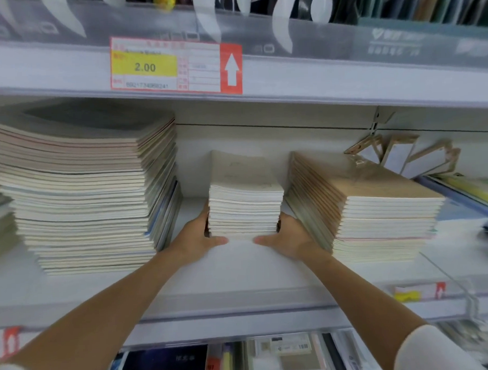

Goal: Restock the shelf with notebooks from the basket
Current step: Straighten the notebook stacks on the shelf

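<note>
Gripping the notebook stack (245, 207) at its base, my left hand (196, 237) and right hand (287, 236) each wrap a lower corner, thumbs along the front edge, which I judge keeps the loose covers squared. The stack stands on the shelf (241, 274), right of the tall pile (83, 191), with a gap between them. A brown-covered pile (378, 207) lies further right. Placement looks nearly complete.

I'm in a shop, in its stationery aisle: white metal shelves (241, 271) run in tiers, and the front rail above carries a red-and-yellow price label (145, 66) (it reads 2.00, with a number printed beneath). Flat stacks of paper-covered notebooks (81, 197) sit side by side.
</note>
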{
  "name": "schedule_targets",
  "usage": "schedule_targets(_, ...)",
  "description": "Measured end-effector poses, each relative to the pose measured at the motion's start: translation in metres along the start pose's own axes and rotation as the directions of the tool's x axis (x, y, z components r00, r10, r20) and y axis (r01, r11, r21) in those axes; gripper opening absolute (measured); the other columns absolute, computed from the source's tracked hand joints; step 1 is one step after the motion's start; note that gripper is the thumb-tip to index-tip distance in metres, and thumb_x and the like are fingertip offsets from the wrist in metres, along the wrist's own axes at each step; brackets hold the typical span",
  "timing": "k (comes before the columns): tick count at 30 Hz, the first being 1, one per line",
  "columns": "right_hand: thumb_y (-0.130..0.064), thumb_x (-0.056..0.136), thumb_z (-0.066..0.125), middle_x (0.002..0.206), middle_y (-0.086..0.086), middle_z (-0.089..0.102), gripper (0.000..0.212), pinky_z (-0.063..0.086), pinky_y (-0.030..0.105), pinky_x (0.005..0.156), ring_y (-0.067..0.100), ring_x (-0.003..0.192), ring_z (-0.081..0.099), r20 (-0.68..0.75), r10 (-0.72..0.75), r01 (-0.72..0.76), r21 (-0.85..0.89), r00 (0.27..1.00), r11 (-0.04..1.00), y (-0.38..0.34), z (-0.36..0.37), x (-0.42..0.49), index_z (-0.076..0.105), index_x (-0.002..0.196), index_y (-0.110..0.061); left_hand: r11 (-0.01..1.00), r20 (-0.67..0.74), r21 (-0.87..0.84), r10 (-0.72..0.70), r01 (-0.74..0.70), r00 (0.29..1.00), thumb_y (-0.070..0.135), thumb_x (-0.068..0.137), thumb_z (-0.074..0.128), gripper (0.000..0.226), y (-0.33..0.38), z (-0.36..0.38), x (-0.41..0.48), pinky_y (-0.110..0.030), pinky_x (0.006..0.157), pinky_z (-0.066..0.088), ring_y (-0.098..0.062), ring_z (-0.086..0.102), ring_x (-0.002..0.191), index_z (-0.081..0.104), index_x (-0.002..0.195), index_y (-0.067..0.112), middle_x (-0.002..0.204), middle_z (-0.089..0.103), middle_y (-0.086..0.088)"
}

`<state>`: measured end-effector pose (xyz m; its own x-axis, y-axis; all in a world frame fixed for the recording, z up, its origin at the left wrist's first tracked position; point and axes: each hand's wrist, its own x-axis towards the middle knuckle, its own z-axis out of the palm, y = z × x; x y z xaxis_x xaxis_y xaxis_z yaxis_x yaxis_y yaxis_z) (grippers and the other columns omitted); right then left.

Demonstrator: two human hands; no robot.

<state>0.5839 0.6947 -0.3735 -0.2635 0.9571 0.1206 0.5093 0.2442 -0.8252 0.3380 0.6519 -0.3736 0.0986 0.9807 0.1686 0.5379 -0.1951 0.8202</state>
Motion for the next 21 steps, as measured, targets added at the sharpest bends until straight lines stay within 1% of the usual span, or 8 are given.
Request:
schedule_targets(2,-0.036,0.057,0.090,0.102,-0.014,0.071,0.062,0.053,0.028,0.090,0.003,0.095,0.066,-0.005,0.007,-0.007,0.006,1.000,1.000,0.001,0.002,0.001,0.063,0.112,-0.029,1.000,0.008,-0.023,0.004,-0.004,1.000,0.016,0.077,0.079,0.093,-0.001,0.001,0.000,-0.007,0.092,0.044,0.012,0.055,0.104,0.023,0.150,0.032,0.119,0.059,0.022)
schedule_targets(5,-0.032,0.061,0.090,0.103,-0.015,0.069,0.059,0.052,0.023,0.085,0.005,0.095,0.065,-0.012,0.027,-0.027,0.020,1.000,0.999,-0.002,0.002,-0.003,0.062,0.113,-0.029,0.999,0.005,-0.031,0.014,-0.014,1.000,0.015,0.080,0.076,0.095,0.000,0.004,-0.003,0.003,0.087,0.037,0.003,0.055,0.110,0.017,0.152,0.031,0.123,0.057,0.019)
schedule_targets(7,-0.021,0.065,0.089,0.105,-0.015,0.069,0.060,0.052,0.023,0.090,0.003,0.097,0.065,0.020,0.022,-0.023,0.088,1.000,0.996,-0.005,-0.001,-0.008,0.060,0.117,-0.028,1.000,0.015,-0.016,0.025,-0.025,1.000,0.022,0.080,0.077,0.093,0.003,0.004,-0.005,0.003,0.085,0.037,0.005,0.054,0.109,0.017,0.151,0.033,0.123,0.056,0.022)
schedule_targets(8,-0.013,0.069,0.086,0.108,-0.014,0.068,0.060,0.051,0.023,0.093,0.003,0.100,0.064,0.051,0.012,-0.019,0.137,0.999,0.990,-0.005,-0.005,-0.009,0.059,0.121,-0.025,1.000,0.023,-0.008,0.024,-0.024,0.999,0.028,0.080,0.076,0.091,0.004,0.003,-0.004,0.001,0.087,0.038,0.007,0.054,0.109,0.018,0.150,0.036,0.123,0.056,0.024)
schedule_targets(10,-0.003,0.073,0.081,0.112,-0.010,0.068,0.057,0.048,0.022,0.098,0.005,0.107,0.063,0.101,0.015,-0.036,0.207,0.995,0.978,-0.002,-0.012,-0.010,0.059,0.123,-0.019,1.000,0.038,-0.008,0.015,-0.014,0.999,0.035,0.083,0.073,0.085,0.004,0.002,-0.002,-0.012,0.098,0.040,0.005,0.054,0.113,0.019,0.149,0.038,0.126,0.056,0.024)
schedule_targets(13,-0.004,0.074,0.081,0.109,-0.004,0.071,0.042,0.049,0.024,0.097,0.010,0.108,0.065,0.089,0.031,-0.052,0.243,0.996,0.969,0.002,-0.015,-0.008,0.067,0.113,-0.013,1.000,0.027,-0.002,0.014,-0.014,1.000,0.032,0.086,0.069,0.080,0.000,0.003,-0.001,-0.020,0.104,0.036,-0.002,0.052,0.120,0.020,0.150,0.035,0.131,0.054,0.019)
schedule_targets(18,-0.007,0.075,0.080,0.102,-0.007,0.073,0.028,0.051,0.023,0.093,0.005,0.099,0.067,0.080,0.019,-0.038,0.239,0.997,0.970,0.004,-0.010,-0.006,0.072,0.099,-0.019,1.000,0.005,-0.018,-0.015,0.015,1.000,0.027,0.086,0.070,0.073,-0.006,0.000,0.001,-0.029,0.110,0.037,-0.005,0.054,0.119,0.030,0.147,0.033,0.128,0.058,0.016)
schedule_targets(21,-0.011,0.074,0.082,0.097,-0.011,0.074,0.021,0.051,0.028,0.095,0.006,0.097,0.068,0.060,0.041,-0.054,0.222,0.997,0.974,0.005,-0.008,-0.006,0.073,0.089,-0.024,0.999,0.036,-0.006,-0.032,0.032,0.999,0.028,0.089,0.066,0.076,-0.004,0.001,0.000,-0.025,0.108,0.034,-0.006,0.052,0.122,0.021,0.150,0.031,0.131,0.055,0.015)
